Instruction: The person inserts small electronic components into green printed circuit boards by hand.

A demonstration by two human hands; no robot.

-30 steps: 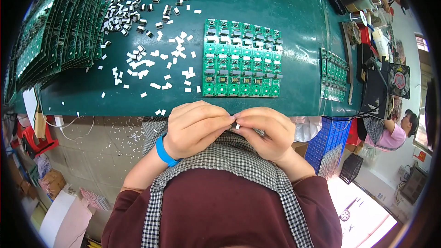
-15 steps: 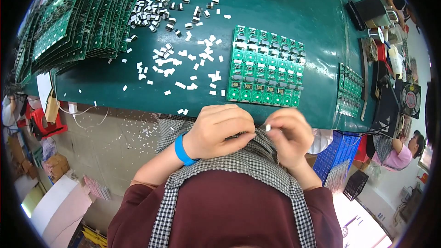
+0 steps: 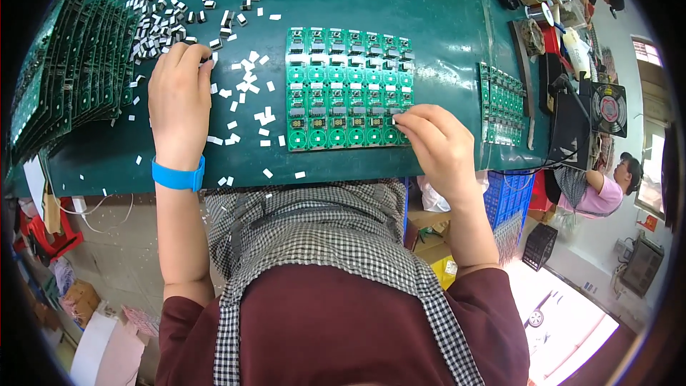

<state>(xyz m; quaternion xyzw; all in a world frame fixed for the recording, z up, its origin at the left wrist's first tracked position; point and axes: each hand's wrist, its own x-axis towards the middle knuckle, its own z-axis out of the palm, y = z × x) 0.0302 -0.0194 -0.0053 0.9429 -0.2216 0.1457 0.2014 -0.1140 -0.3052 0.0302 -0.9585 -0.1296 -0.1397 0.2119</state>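
Observation:
My right hand is at the near right corner of a green circuit board panel, its thumb and forefinger pinching a small white block over the row of small digit displays. The panel lies flat, covered with rows of parts and round pads. At the left, my left hand reaches to the near edge of a pile of small black-and-white blocks. Its fingers are bent together, and what they hold is hidden. One block lies right beside the fingertips.
White scraps are scattered between my left hand and the panel. Upright green boards stand packed at the far left. Another board panel lies at the right, near a black fan. A person in pink is farther right.
Both hands have parted from in front of my apron. My left hand has gone forward and left to the pile; my right has brought the small white block to the panel. The view has shifted.

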